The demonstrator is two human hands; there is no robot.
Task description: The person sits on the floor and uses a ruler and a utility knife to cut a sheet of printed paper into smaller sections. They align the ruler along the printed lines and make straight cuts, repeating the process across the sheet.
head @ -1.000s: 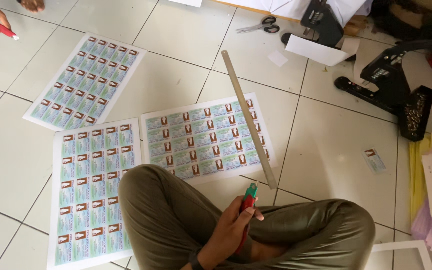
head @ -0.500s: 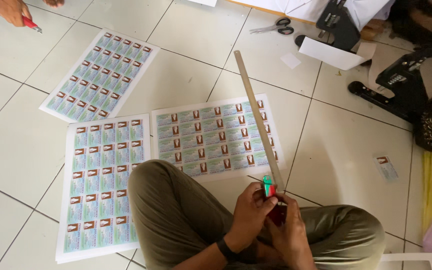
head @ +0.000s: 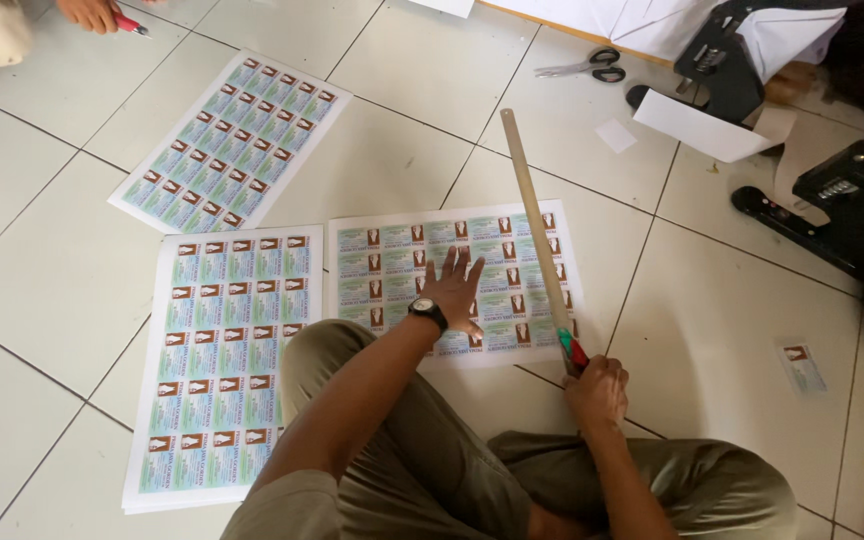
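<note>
Left hand [head: 455, 292] splayed flat on printed white card sheet [head: 392, 262]. Right hand [head: 597, 388] grips red-green cutter [head: 571, 350] at long wooden ruler's [head: 535, 228] near end. Ruler runs 6 to 12 o'clock.

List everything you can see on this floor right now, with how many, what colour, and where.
printed card sheets: three, blue-green, on the floor tiles
long ruler: one, tan, across the middle sheet
scissors: one, grey and black, top centre
black machines: two, right side
loose card: one, right floor
white paper: one piece, by the upper machine
other person's hand: one, top left, holding a red tool
left hand: flat on the middle sheet
right hand: holds a red-green cutter at the ruler's near end
</note>
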